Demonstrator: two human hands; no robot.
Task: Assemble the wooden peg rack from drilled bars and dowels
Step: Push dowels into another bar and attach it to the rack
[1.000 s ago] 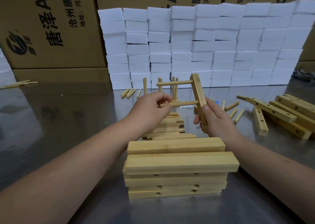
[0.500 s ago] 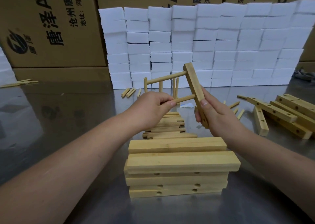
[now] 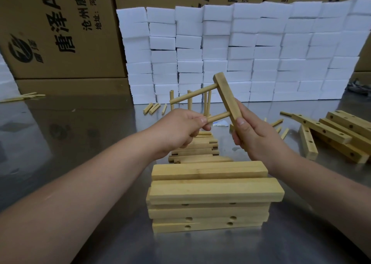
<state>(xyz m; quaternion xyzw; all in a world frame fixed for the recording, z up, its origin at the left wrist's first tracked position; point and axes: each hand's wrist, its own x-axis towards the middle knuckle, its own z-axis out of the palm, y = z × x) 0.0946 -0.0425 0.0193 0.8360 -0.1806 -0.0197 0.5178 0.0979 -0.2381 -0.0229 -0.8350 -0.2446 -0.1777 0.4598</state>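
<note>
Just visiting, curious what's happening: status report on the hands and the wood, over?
Right hand grips tilted pale wooden drilled bar. Left hand pinches lower round wooden dowel at bar; upper dowel seated. Stack of wooden bars below, untouched.

The bar [image 3: 227, 97] and dowels [image 3: 192, 96] are pale yellow wood with fine straight grain. The stacked bars [image 3: 210, 191] match, with dark round holes on side faces. The walled blocks [image 3: 241, 52] are plain white. The cartons [image 3: 112, 42] are brown with black print. The table [image 3: 60, 143] is glossy grey
</note>
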